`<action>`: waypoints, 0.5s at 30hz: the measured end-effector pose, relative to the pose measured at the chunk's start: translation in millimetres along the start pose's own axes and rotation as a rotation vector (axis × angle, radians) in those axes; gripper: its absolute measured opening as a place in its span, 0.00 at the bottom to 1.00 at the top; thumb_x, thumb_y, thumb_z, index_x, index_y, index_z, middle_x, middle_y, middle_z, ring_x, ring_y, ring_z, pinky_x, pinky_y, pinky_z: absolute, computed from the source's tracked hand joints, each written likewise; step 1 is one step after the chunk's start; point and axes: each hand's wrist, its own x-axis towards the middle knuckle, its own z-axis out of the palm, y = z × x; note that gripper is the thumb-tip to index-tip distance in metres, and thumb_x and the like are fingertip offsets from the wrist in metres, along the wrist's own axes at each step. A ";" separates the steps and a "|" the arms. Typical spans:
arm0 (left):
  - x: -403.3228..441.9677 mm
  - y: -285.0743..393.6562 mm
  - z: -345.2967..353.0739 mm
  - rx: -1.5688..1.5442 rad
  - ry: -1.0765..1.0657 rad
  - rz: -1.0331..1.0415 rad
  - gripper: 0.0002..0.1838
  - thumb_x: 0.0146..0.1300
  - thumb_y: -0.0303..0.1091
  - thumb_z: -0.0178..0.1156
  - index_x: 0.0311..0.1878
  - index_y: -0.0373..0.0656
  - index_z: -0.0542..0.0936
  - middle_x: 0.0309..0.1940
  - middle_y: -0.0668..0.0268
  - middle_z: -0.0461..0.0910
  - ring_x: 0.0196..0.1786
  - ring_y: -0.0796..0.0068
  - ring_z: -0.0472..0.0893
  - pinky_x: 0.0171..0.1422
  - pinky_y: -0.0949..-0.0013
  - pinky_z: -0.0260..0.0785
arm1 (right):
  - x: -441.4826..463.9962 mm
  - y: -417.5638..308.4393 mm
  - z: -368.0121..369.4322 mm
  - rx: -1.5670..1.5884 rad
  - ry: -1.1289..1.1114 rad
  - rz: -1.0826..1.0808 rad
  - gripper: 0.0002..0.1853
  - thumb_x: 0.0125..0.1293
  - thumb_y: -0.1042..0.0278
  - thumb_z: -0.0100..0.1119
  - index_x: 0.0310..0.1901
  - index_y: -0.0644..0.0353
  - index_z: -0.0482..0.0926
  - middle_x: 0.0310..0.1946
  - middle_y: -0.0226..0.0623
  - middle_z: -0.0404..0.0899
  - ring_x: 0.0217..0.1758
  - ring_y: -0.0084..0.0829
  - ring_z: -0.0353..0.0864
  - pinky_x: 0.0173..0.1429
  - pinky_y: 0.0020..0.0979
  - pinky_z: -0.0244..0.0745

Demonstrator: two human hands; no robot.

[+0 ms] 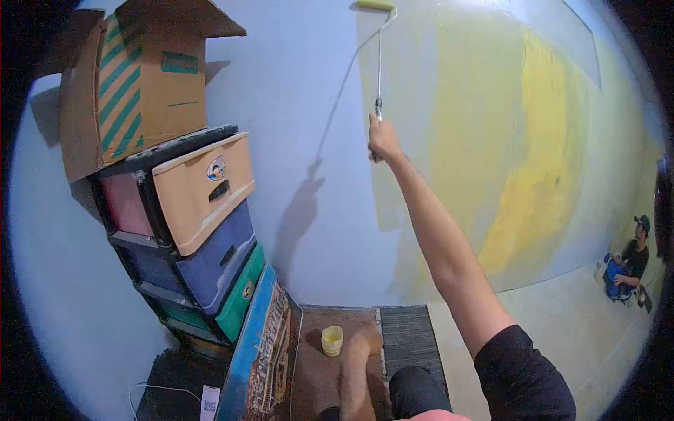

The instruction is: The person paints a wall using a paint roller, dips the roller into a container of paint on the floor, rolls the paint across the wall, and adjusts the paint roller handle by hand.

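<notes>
The handle of a paint roller (375, 4) was gripped by the right hand (383, 139), its fingers closed around it, as the roller was held up against the wall (456, 140) high in the scene. The left hand (366, 340) was caught low over the brown floor (316, 379), near a paint-marked tub (332, 341) on its left (whether its fingers were apart or together cannot be told, blurred as they were). The wall was coated in uneven yellow toward the right and left pale toward the left. At left, a cardboard box (154, 84) was set atop stacked drawers (203, 193), with a picture panel (261, 351) leaned beside them. At far right, a seated person (635, 259) in a dark cap was also pictured.
</notes>
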 end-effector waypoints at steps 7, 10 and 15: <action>3.1 27.9 4.3 -0.049 -0.008 0.051 0.20 0.62 0.33 0.47 0.56 0.37 0.70 0.53 0.45 0.74 0.56 0.47 0.74 0.60 0.50 0.67 | -159.6 102.5 26.8 -0.005 -0.060 0.294 0.30 0.71 0.47 0.37 0.31 0.71 0.74 0.26 0.61 0.76 0.30 0.58 0.77 0.36 0.48 0.70; -4.6 33.0 5.6 -0.093 0.077 0.106 0.19 0.66 0.37 0.45 0.55 0.35 0.70 0.53 0.46 0.74 0.56 0.47 0.74 0.61 0.49 0.66 | -248.5 170.1 56.3 0.016 -0.081 0.237 0.25 0.71 0.45 0.38 0.30 0.63 0.68 0.14 0.41 0.70 0.13 0.36 0.72 0.23 0.39 0.69; -6.2 17.4 -8.0 -0.187 -0.056 0.012 0.20 0.62 0.35 0.46 0.54 0.36 0.72 0.51 0.47 0.76 0.56 0.51 0.75 0.62 0.56 0.64 | -342.6 207.5 88.6 0.023 -0.238 0.375 0.24 0.71 0.44 0.39 0.31 0.60 0.64 0.17 0.42 0.71 0.17 0.32 0.75 0.23 0.34 0.68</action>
